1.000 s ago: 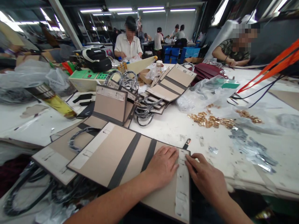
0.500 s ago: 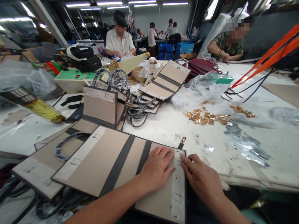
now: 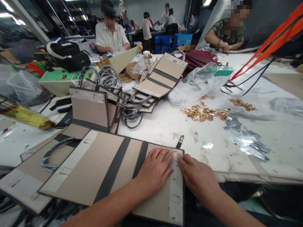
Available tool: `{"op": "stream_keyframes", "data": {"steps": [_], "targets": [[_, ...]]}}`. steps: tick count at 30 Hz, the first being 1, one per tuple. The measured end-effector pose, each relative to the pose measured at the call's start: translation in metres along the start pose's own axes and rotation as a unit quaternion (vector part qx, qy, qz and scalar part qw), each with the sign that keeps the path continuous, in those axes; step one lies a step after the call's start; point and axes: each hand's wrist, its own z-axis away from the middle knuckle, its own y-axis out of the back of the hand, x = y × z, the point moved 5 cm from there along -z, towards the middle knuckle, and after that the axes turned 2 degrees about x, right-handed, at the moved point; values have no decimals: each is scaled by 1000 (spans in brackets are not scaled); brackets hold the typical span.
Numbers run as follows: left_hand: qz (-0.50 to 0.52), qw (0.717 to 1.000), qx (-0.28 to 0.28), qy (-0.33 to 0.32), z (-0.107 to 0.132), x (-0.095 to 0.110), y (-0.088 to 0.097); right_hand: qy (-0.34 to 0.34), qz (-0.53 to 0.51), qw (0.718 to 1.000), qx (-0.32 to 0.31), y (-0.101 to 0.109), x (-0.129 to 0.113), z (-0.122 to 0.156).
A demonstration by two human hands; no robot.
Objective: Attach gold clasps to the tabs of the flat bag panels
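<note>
A flat tan bag panel [image 3: 94,167] with dark strips lies in front of me on the white table [image 3: 165,126]. My left hand [image 3: 153,171] rests palm down on its right part, fingers stretched out toward the white tape strip [image 3: 176,189] along the panel's right edge. My right hand [image 3: 199,178] lies beside it, fingers pressed on the upper end of that strip; whether they pinch anything is hidden. A small strap end with a metal clasp [image 3: 180,141] sticks out from under the panel's far corner.
More panels with black handles [image 3: 99,104] stand and lie stacked behind. Gold metal fittings [image 3: 203,113] are scattered at mid-table beside clear plastic bags [image 3: 196,85]. A green-topped machine [image 3: 59,80] stands far left. Other people sit working at the far side.
The view has shifted so everything sits slightly lower-left in the frame. Both hands stay on the panel's right edge with almost no change in pose.
</note>
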Motion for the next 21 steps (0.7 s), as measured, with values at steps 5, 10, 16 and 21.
{"op": "stream_keyframes", "data": {"steps": [5, 10, 16, 21], "targets": [[-27, 1000, -4, -12, -1, 1, -1, 6, 9, 999, -43, 11, -6, -10], [4, 1000, 9, 1, 2, -3, 2, -7, -51, 999, -2, 21, 1, -12], [79, 996, 24, 27, 3, -9, 5, -150, -156, 968, 129, 17, 95, 0], [104, 993, 27, 39, 3, -7, 7, -208, -123, 968, 69, -1, 157, -6]]}}
